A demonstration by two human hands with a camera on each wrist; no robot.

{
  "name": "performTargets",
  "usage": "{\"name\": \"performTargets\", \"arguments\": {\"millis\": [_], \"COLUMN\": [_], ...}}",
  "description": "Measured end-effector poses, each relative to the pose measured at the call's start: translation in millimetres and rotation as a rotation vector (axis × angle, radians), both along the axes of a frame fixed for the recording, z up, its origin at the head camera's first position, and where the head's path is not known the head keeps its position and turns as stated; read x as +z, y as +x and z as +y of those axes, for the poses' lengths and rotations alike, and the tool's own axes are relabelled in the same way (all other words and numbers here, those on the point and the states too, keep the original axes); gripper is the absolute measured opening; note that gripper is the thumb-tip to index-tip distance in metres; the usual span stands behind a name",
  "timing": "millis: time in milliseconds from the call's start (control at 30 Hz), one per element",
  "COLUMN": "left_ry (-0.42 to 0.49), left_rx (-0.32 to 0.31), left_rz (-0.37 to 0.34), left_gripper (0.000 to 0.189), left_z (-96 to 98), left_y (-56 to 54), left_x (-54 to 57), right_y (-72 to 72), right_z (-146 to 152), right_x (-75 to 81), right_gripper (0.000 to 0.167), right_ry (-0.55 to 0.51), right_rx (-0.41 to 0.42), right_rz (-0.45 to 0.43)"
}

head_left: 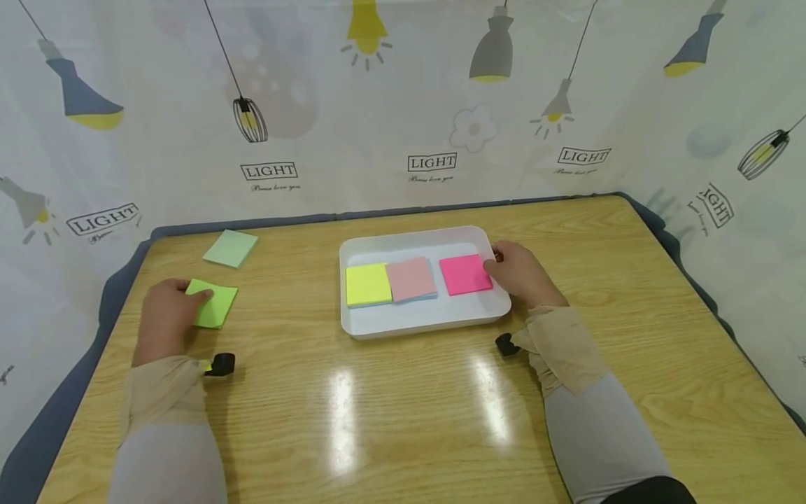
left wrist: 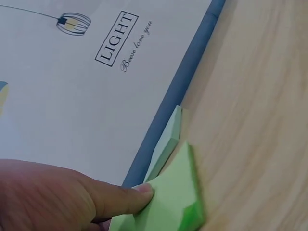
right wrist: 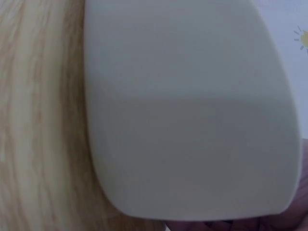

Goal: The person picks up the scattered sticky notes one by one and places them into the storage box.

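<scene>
My left hand point(head_left: 189, 299) rests at the table's left with its thumb point(left wrist: 120, 199) on top of a bright green sticky pad point(head_left: 215, 306), gripping its near corner. A pale green pad point(head_left: 231, 248) lies flat farther back; its edge point(left wrist: 169, 137) shows behind the bright one. In the middle stands a white tray point(head_left: 415, 320) holding a yellow pad point(head_left: 368, 284), a pale pink pad point(head_left: 411, 278) and a hot pink pad point(head_left: 462, 274). My right hand point(head_left: 496, 269) reaches over the tray's right rim, its curled fingers pinching the hot pink pad's right edge. The right wrist view shows mostly the tray's wall point(right wrist: 192, 120).
The wooden table point(head_left: 403, 420) has a blue-grey border point(head_left: 94, 315) and is enclosed by a curtain printed with lamps point(head_left: 434, 126) on three sides. Bare wood lies in front of the tray and to its right.
</scene>
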State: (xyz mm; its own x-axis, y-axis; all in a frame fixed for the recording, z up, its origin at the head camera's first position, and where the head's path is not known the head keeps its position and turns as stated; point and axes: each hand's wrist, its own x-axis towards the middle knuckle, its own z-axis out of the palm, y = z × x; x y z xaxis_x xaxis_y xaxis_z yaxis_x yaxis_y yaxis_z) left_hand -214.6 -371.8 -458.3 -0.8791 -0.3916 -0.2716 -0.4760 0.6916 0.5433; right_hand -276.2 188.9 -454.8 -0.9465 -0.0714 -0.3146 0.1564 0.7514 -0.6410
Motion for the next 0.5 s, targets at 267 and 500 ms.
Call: {"name": "performTargets", "arguments": {"millis": [267, 500], "left_ry": [0.036, -0.015], "left_rx": [-0.006, -0.059], "left_rz": [-0.009, -0.003], "left_gripper": [0.065, 0.068], "left_z": [-2.2, 6.3], "left_y": [7.3, 13.0], "left_x": [20.2, 45.5], "right_y": [-0.3, -0.9], "right_z": [-0.1, -0.3], "right_x": [0.6, 1.8], "right_gripper": [0.039, 0.040], "right_ry": [0.016, 0.016], "right_rx": [0.002, 0.004], "right_rz": [0.002, -0.014]}}
